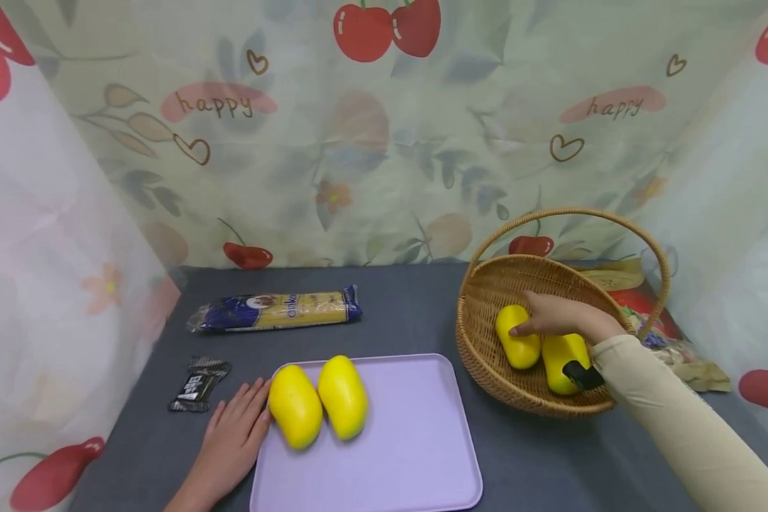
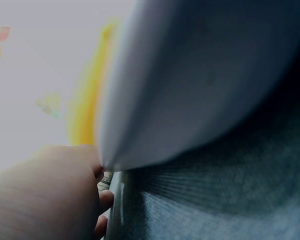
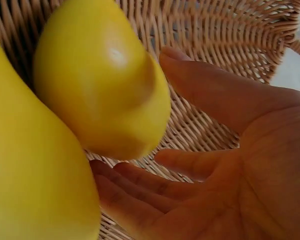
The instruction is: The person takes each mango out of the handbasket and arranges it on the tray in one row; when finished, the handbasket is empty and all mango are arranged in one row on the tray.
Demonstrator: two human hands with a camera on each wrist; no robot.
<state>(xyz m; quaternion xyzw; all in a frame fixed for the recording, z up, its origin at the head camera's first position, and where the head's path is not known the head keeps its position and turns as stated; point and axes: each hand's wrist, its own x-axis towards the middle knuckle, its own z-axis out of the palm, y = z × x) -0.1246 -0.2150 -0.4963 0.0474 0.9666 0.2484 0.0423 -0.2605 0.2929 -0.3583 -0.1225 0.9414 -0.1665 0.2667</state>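
Observation:
In the head view, two yellow mangoes (image 1: 296, 409) lie side by side at the upper left of a lilac tray (image 1: 416, 441). My left hand (image 1: 220, 444) rests at the tray's left edge with fingers extended, its fingertips close beside the nearer mango. On the right my right hand (image 1: 566, 316) reaches into a wicker basket (image 1: 483, 302). Its thumb and fingers are spread around one mango (image 3: 102, 75) without closing on it, as the right wrist view shows. A second mango (image 3: 30, 170) lies beside that one in the basket.
A blue-ended clear packet of noodles (image 1: 294, 310) lies behind the tray. Left of the tray is a small black wrapped snack (image 1: 198, 385). A colourful bag (image 1: 653, 309) sits behind the basket, whose tall handle (image 1: 569, 211) arches above. Printed curtains surround the grey table.

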